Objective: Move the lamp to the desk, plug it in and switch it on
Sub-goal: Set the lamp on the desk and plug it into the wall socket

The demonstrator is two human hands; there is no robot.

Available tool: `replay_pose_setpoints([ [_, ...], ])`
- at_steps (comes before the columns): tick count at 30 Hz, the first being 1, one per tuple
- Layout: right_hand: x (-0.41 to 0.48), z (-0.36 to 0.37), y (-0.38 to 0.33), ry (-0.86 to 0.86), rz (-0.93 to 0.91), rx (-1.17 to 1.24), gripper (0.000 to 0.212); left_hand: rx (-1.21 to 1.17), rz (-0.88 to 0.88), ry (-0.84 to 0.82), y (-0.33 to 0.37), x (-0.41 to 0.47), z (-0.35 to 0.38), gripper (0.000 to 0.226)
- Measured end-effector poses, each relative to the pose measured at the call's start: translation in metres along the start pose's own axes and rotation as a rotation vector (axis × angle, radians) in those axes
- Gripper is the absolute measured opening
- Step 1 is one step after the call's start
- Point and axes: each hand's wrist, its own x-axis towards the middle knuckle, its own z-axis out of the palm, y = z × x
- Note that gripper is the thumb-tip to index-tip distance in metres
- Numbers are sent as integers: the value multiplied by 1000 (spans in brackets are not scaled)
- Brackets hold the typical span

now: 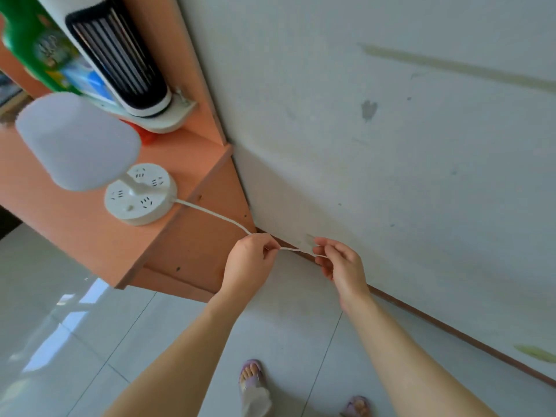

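Note:
The white lamp [78, 139] stands on the orange desk [75, 233], its round base [141, 195] carrying several sockets near the desk's corner. Its white cord [216, 216] runs off the desk edge down to my hands, which are beside the wall. My left hand [249, 263] pinches the cord between thumb and fingers. My right hand [340, 263] pinches the cord a little further along, close to the wall. The short stretch of cord between the two hands is taut. The plug end is hidden behind my right hand.
A black-and-white tower fan [126, 55] and a green package [39, 46] stand on the desk's shelf. The white wall [391, 145] with a brown skirting board [451, 332] is right ahead. My feet in slippers [252, 374] stand on the pale tiled floor [60, 326].

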Motion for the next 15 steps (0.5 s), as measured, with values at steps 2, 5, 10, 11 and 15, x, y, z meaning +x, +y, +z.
replay_pose_setpoints([
  [2, -9, 10, -15, -25, -13, 0, 31, 11, -9, 8, 2, -6, -18, 12],
  [5, -25, 27, -36, -72, -45, -9, 32, 30, -31, 34, 3, -18, -46, 13],
  [10, -41, 64, -50, -140, -50, -41, 33, 25, -85, 83, -11, -32, -79, 18],
  [11, -43, 75, -51, -156, -50, -55, 33, 25, -98, 97, -17, -34, -87, 18],
  [15, -47, 117, -48, -226, -49, -130, 34, 10, -176, 141, -53, -38, -111, 18],
])
